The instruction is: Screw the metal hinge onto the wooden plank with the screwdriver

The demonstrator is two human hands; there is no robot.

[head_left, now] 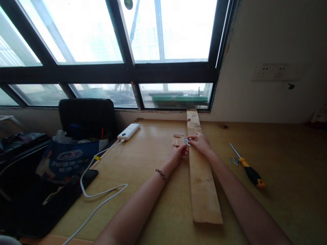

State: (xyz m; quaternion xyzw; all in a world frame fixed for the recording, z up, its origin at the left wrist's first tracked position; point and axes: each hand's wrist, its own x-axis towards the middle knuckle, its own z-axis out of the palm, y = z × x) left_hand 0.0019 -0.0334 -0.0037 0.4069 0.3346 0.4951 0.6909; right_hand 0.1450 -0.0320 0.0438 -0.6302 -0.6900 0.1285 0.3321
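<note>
A long wooden board (203, 180) lies lengthwise on the table, its far end by the window. Against its left side sits a short wood block (178, 140). A small silver metal hinge (186, 140) spans the joint between the two pieces. My left hand (178, 153), with a beaded bracelet on the wrist, is closed at the near edge of the hinge, thumb and fingertips on it. From the right, my right hand (200, 143) rests over the board and pinches the hinge's other leaf. Fingertips partly cover the hinge.
Right of the board lie a yellow-and-black screwdriver (251, 173) and several screws (236, 161). A white power bank (129, 131) with a white cable (88, 195) is on the table's left side. Beyond that edge stand a black chair (87, 117) and a blue bag (68, 160).
</note>
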